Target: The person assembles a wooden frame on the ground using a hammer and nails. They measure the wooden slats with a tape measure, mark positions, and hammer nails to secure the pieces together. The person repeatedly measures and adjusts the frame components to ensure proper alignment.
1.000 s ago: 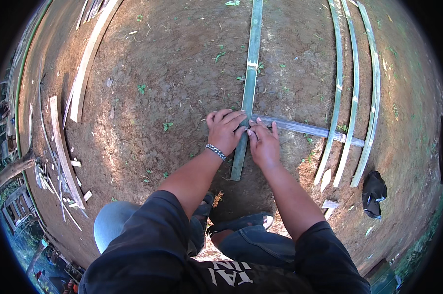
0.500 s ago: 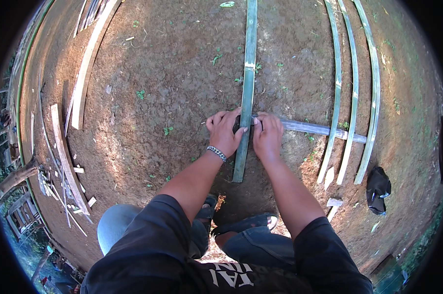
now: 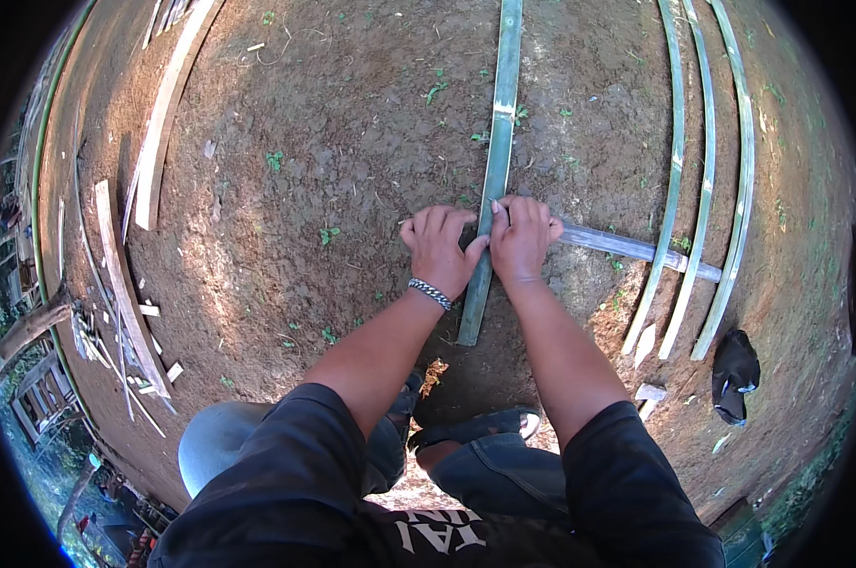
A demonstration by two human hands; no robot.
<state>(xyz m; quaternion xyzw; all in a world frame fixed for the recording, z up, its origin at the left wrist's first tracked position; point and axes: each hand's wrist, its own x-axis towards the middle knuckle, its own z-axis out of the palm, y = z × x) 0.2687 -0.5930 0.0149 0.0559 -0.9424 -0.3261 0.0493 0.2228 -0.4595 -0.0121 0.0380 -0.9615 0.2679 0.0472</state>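
Observation:
A long green split-bamboo strip [image 3: 505,104] runs from the far edge toward my feet, its near end lying between my forearms. My left hand [image 3: 442,248] is at its left edge, fingers curled and thumb pressed on the strip. My right hand [image 3: 522,239] grips the right edge, its thumb lying over the strip's face. The two thumbs nearly meet; the undersides of my fingers are hidden. From beside my right hand a grey wooden bar [image 3: 626,247] extends rightward, reaching three more bamboo strips. Whether it continues beneath the held strip is hidden.
Three green bamboo strips [image 3: 676,161] lie side by side at right across the bar. Nearby are a hammer-like tool [image 3: 649,393] and a black cloth-like item [image 3: 734,376]. Pale boards [image 3: 167,123] and wood scraps [image 3: 115,350] lie on the left. The ground is bare soil.
The view has shifted slightly, so the ground and strips sit elsewhere in the picture. My right hand has come closer to my left, its thumb now on the strip's face.

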